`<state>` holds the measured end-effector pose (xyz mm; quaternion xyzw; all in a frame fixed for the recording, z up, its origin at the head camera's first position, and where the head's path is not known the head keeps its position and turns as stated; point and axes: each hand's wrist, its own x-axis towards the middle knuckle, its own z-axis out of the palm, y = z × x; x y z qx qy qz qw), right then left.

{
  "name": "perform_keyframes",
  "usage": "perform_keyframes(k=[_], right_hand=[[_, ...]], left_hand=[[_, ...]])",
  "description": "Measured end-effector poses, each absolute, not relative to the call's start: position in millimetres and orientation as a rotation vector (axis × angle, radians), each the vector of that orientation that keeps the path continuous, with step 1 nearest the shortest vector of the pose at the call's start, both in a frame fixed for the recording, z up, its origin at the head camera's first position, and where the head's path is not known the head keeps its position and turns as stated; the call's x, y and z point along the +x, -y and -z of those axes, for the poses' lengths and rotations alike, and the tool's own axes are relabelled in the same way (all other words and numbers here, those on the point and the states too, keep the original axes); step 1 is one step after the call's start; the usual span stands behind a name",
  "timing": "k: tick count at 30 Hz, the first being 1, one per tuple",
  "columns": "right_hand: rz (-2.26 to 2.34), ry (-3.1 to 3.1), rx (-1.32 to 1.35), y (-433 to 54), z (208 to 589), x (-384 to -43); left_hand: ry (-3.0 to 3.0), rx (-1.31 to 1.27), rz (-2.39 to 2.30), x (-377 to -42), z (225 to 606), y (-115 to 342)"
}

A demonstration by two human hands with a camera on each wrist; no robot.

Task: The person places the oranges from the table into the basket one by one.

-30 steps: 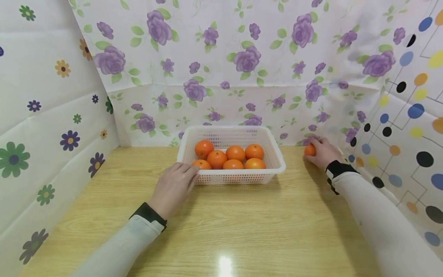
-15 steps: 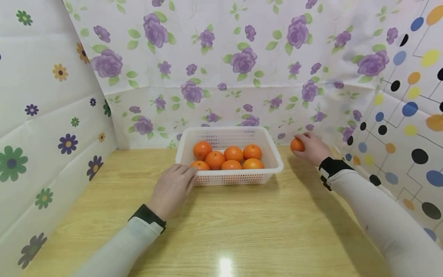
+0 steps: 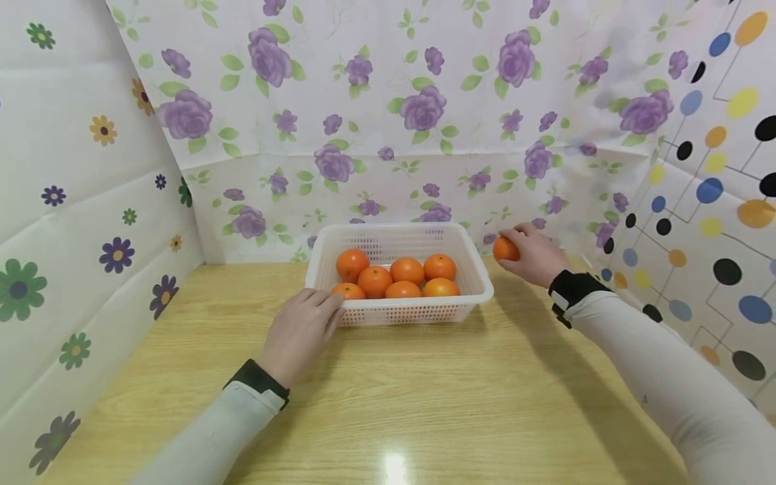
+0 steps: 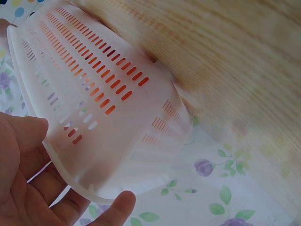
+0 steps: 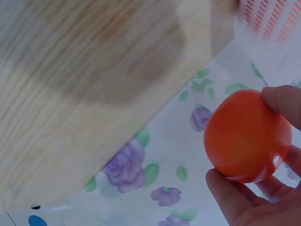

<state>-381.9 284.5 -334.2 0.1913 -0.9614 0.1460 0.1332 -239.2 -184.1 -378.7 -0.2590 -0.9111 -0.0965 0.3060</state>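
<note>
A white plastic basket [image 3: 479, 269] with slotted walls stands on the wooden table and holds several oranges [image 3: 375, 281]. My left hand [image 3: 301, 330] grips its front left corner; in the left wrist view the thumb lies at the rim [image 4: 59, 169] on the outer side, with fingers beyond it. Right of the basket, my right hand [image 3: 533, 254] holds a single orange [image 5: 247, 136] between thumb and fingers, raised above the tabletop. That orange is close to the basket's right rim in the head view.
The wooden table [image 3: 388, 391] runs back to a wall covering [image 3: 388, 101] with purple flowers, right behind the basket. Patterned sheets close off the left side [image 3: 91, 222] and the right side [image 3: 715, 236].
My right hand has lifted the orange and carried it left, from the table's back right toward the basket. The left hand stays at the basket's corner.
</note>
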Motion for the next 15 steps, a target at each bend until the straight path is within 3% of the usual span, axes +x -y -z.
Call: perform_keyframes(k=[15], right_hand=[[-0.423,2.793,0.565,-266,317,-380]], left_hand=[[2.424,-0.672,0.259,-239,380,184]])
